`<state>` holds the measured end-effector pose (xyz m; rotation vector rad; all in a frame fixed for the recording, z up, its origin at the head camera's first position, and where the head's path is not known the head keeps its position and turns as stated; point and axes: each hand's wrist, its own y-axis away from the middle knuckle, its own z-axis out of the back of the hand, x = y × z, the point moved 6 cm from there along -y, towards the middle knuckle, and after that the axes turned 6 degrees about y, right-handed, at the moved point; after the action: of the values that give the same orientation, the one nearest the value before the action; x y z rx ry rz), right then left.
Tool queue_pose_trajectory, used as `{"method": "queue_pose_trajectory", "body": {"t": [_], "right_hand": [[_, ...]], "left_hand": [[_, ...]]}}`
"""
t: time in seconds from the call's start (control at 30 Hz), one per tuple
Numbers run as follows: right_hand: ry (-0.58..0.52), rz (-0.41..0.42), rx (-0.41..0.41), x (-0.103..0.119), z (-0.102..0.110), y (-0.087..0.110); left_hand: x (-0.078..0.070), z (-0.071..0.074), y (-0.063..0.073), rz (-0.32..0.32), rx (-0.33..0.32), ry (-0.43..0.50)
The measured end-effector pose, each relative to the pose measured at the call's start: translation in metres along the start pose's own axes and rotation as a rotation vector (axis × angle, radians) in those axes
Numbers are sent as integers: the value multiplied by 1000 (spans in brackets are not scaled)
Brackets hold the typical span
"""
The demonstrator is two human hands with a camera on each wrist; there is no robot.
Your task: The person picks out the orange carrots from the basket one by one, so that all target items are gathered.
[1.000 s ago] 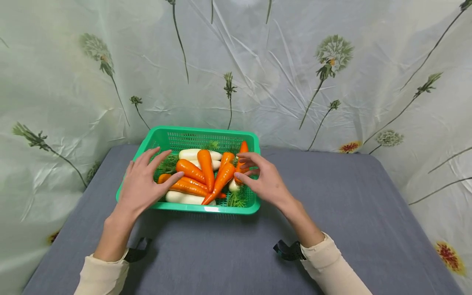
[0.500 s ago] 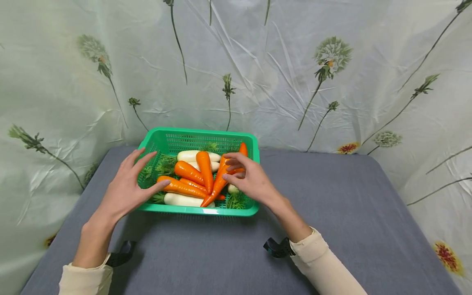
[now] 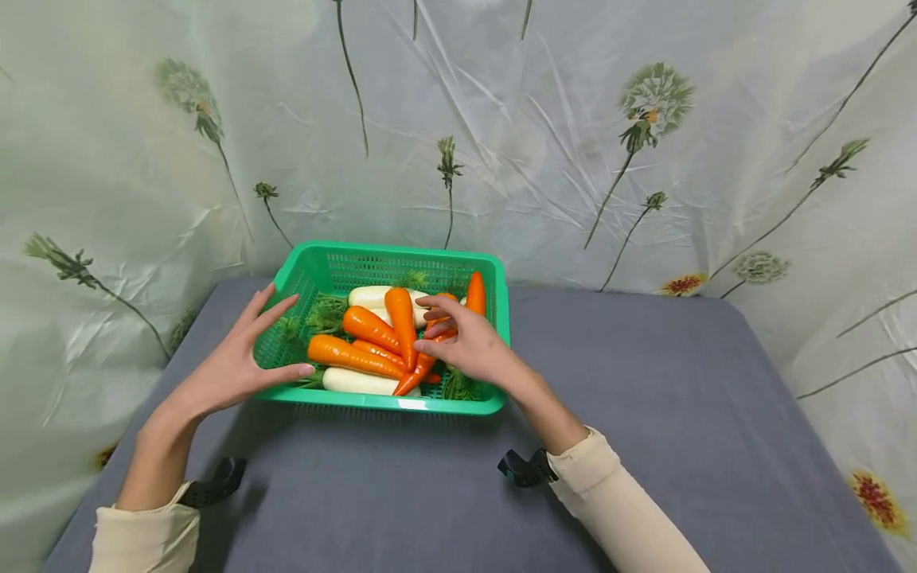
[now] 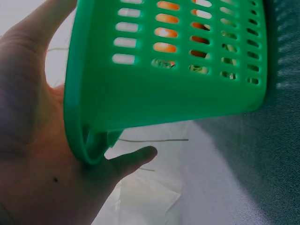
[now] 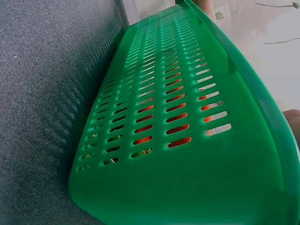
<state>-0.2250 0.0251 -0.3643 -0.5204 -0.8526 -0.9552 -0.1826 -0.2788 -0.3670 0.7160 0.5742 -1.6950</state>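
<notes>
A green plastic basket [image 3: 444, 407] holds several orange carrots [image 3: 351, 356] and several white radishes [image 3: 358, 381] with leafy green tops [image 3: 325, 314]. My left hand [image 3: 225, 374] is at the basket's left end, fingers spread and thumb stretched over the front left corner. In the left wrist view the thumb reaches past the basket's rim [image 4: 72, 93]. Over the carrots right of the middle hovers my right hand [image 3: 473, 342], its fingers loosely bent and partly covering one carrot. The right wrist view shows mostly the basket's slotted side [image 5: 178, 168]; those fingers are hidden there.
The basket stands on a table with a grey cloth [image 3: 630, 382], near its back edge. Behind hangs a pale curtain [image 3: 530, 199] printed with dandelions. Each wrist wears a black camera mount [image 3: 215, 484].
My left hand has moved left and outward, from over the basket to its left end. The right hand has shifted left across the carrots, uncovering the carrot at the far right. The basket stays put.
</notes>
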Motion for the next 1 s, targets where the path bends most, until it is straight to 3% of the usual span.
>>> {"method": "queue_pose_trajectory", "body": {"t": [0.17, 0.47, 0.67, 1.0], "right_hand": [[39, -28, 37, 1, -2, -5], [140, -26, 121, 0, -11, -10], [195, 5, 167, 1, -19, -11], [278, -8, 203, 3, -21, -17]], "left_hand": [[5, 6, -1, -14, 21, 43], [18, 5, 2, 60, 76, 37], [25, 6, 4, 68, 119, 66], [36, 5, 7, 89, 120, 150]]}}
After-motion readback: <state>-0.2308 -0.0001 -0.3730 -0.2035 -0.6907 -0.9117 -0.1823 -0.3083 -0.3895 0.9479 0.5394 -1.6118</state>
